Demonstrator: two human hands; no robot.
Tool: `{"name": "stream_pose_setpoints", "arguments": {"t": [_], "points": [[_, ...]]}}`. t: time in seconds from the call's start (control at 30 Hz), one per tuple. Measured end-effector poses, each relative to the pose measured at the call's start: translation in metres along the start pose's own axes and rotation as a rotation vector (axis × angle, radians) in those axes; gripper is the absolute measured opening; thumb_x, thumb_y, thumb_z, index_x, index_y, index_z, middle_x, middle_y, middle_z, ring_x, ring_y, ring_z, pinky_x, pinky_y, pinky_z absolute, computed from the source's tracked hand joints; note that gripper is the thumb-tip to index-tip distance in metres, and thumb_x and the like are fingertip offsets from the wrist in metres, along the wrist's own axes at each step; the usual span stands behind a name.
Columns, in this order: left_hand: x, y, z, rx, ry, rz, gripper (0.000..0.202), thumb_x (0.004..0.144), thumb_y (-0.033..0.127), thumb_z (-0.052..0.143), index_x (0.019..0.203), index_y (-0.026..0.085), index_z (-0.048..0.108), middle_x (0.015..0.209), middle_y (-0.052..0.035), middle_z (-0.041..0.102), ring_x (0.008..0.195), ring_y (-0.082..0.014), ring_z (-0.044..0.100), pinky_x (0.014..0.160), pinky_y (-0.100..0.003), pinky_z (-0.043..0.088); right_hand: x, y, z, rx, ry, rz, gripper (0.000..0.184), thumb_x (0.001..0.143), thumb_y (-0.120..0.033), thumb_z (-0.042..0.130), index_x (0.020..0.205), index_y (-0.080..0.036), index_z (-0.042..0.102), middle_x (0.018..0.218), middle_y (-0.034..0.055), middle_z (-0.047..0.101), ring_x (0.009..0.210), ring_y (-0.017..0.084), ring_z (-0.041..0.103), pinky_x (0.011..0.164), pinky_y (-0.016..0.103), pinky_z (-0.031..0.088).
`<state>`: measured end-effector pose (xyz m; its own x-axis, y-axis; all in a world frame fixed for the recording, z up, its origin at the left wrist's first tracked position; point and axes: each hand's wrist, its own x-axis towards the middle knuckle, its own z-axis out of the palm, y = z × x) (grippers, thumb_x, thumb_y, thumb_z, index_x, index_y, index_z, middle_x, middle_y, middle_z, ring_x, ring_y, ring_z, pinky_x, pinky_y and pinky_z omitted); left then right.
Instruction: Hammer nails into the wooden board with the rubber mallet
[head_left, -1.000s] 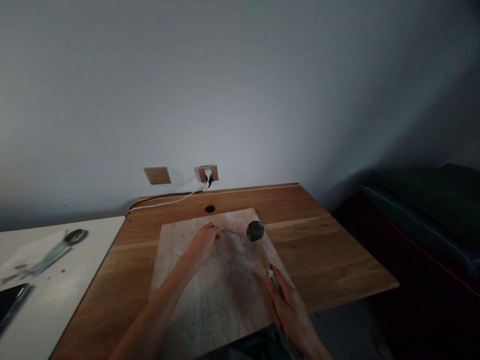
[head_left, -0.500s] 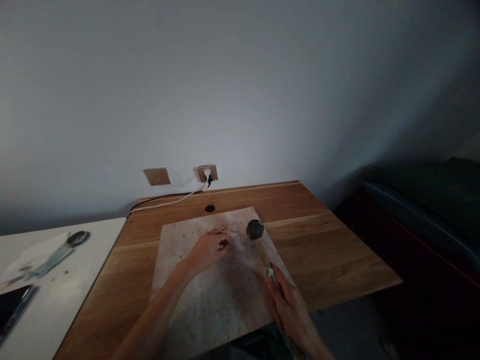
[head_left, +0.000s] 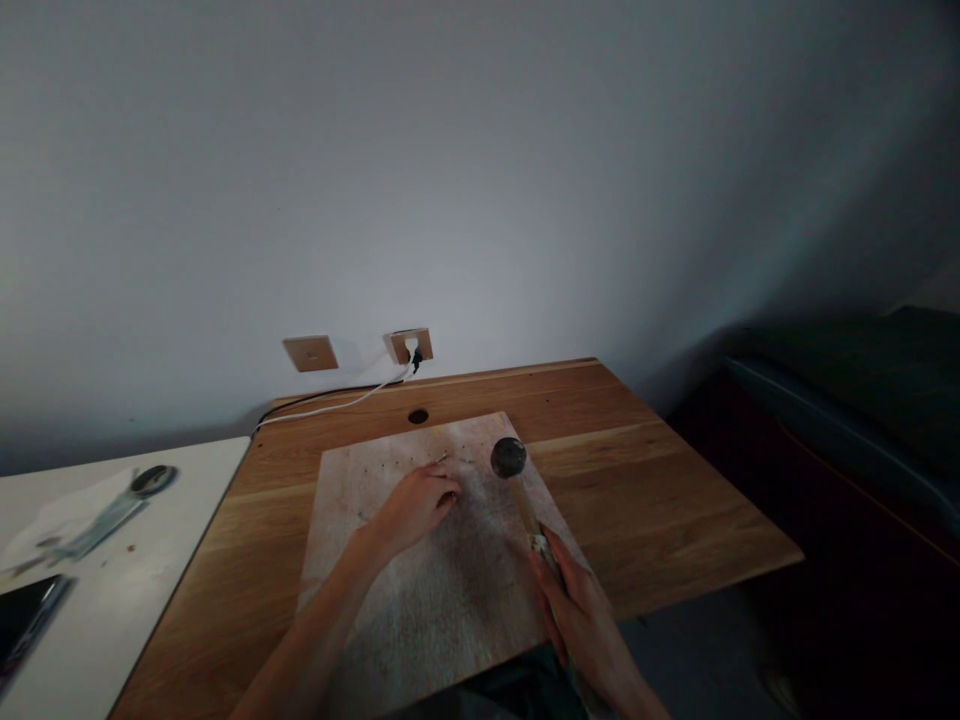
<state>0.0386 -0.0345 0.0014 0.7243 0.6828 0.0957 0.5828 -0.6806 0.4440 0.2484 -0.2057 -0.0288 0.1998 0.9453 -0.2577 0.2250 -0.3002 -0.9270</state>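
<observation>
A pale worn wooden board (head_left: 420,590) lies on a brown wooden desk (head_left: 660,500). My right hand (head_left: 581,625) is wrapped round the wooden handle of a hammer (head_left: 517,480), whose dark round head hovers over the board's far right part. My left hand (head_left: 416,505) rests on the board to the left of the hammer head, fingers curled and pinched together over something too small to make out. A few small nails (head_left: 454,459) lie on the board just beyond those fingers.
A white cable (head_left: 337,403) runs from a wall socket (head_left: 411,346) across the desk's far edge, beside a round cable hole (head_left: 418,415). A white table (head_left: 97,600) at left carries a metal tool (head_left: 105,510) and a dark flat device (head_left: 26,615). Dark furniture (head_left: 847,440) stands at right.
My left hand shifted slightly right and toward the far edge of the board, its fingers curling tighter. The hammer and my right hand stayed almost still.
</observation>
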Motion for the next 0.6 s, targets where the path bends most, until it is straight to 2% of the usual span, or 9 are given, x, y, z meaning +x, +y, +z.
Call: {"name": "stream_pose_setpoints", "arguments": {"t": [0.17, 0.27, 0.43, 0.6], "points": [[0.000, 0.006, 0.003, 0.050, 0.004, 0.043, 0.028, 0.092, 0.009, 0.052, 0.090, 0.022, 0.077, 0.094, -0.0060, 0.072, 0.097, -0.0235, 0.068, 0.096, -0.040, 0.055, 0.002, 0.000, 0.000, -0.006, 0.007, 0.002, 0.078, 0.096, -0.072, 0.041, 0.146, -0.013, 0.047, 0.046, -0.0086, 0.046, 0.033, 0.011, 0.040, 0.033, 0.020, 0.031], [0.001, 0.005, 0.009, 0.017, 0.012, 0.043, 0.027, 0.093, 0.010, 0.054, 0.092, 0.022, 0.077, 0.095, -0.0057, 0.071, 0.098, -0.0226, 0.068, 0.094, -0.037, 0.055, 0.002, 0.001, -0.001, -0.022, -0.018, -0.002, 0.077, 0.097, -0.071, 0.039, 0.147, -0.012, 0.047, 0.043, -0.0084, 0.046, 0.032, 0.012, 0.040, 0.034, 0.021, 0.032], [-0.001, -0.003, 0.021, -0.059, 0.093, -0.032, 0.024, 0.093, 0.013, 0.058, 0.103, 0.025, 0.076, 0.105, -0.0041, 0.074, 0.104, -0.0226, 0.069, 0.096, -0.038, 0.055, -0.005, 0.006, -0.003, -0.014, -0.114, 0.055, 0.081, 0.097, -0.070, 0.037, 0.151, -0.010, 0.040, 0.042, -0.0085, 0.046, 0.031, 0.011, 0.036, 0.031, 0.019, 0.031], [-0.001, -0.002, 0.023, -0.090, 0.114, -0.156, 0.039, 0.087, 0.010, 0.063, 0.123, 0.024, 0.066, 0.102, -0.0025, 0.077, 0.098, -0.0216, 0.072, 0.093, -0.035, 0.055, -0.010, 0.006, -0.006, 0.012, -0.173, 0.103, 0.081, 0.094, -0.070, 0.043, 0.151, -0.014, 0.041, 0.048, -0.0083, 0.047, 0.031, 0.011, 0.039, 0.029, 0.018, 0.031]]}}
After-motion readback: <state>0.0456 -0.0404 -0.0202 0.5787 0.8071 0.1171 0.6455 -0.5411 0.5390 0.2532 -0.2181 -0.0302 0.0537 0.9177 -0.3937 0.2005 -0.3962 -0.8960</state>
